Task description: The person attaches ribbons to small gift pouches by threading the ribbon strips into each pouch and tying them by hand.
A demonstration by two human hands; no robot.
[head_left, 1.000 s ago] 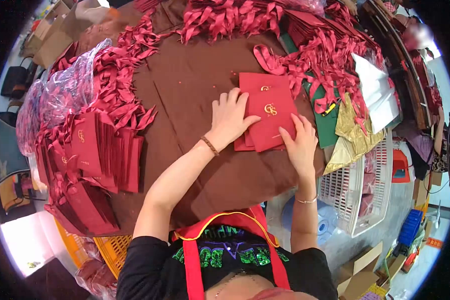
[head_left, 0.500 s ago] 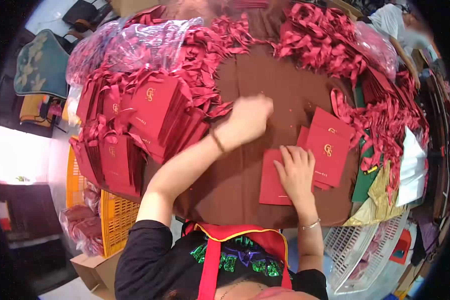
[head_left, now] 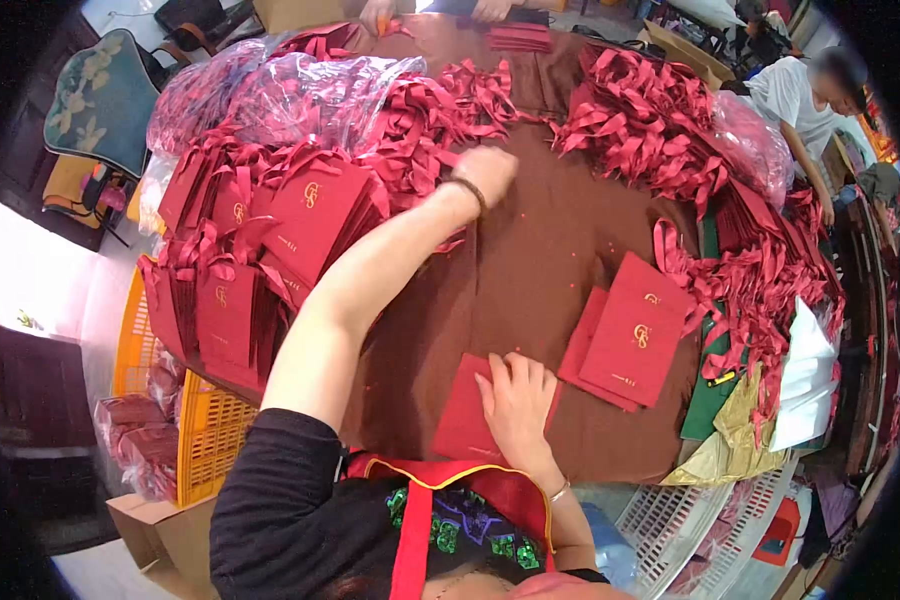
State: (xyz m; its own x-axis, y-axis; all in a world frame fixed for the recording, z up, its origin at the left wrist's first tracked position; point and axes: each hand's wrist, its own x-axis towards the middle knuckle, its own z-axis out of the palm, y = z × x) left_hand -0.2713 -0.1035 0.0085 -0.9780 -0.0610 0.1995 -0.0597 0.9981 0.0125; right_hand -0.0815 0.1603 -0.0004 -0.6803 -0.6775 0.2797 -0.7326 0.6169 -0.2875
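My left hand (head_left: 485,175), with a dark beaded bracelet at the wrist, is closed above the brown cloth beside a heap of red ribbon handles (head_left: 410,135). Its fingers curl out of sight, so I cannot make out whether anything is in them. My right hand (head_left: 520,405) lies flat, fingers spread, on a red paper bag (head_left: 462,410) at the near edge of the table. To the right of it, a few overlapping red bags (head_left: 638,330) with gold lettering rest on the cloth, apart from the bag under my hand.
Stacks of red bags (head_left: 315,220) and a clear plastic wrap (head_left: 310,95) fill the left side. More ribboned bags (head_left: 650,125) pile up at the far right. A yellow crate (head_left: 210,435) and white crates (head_left: 685,520) stand below the table edge. A co-worker (head_left: 805,100) is at the right.
My left hand has moved away from me and slightly left, toward the ribbons. My right hand has slid the bag left and nearer my body, away from the other bags.
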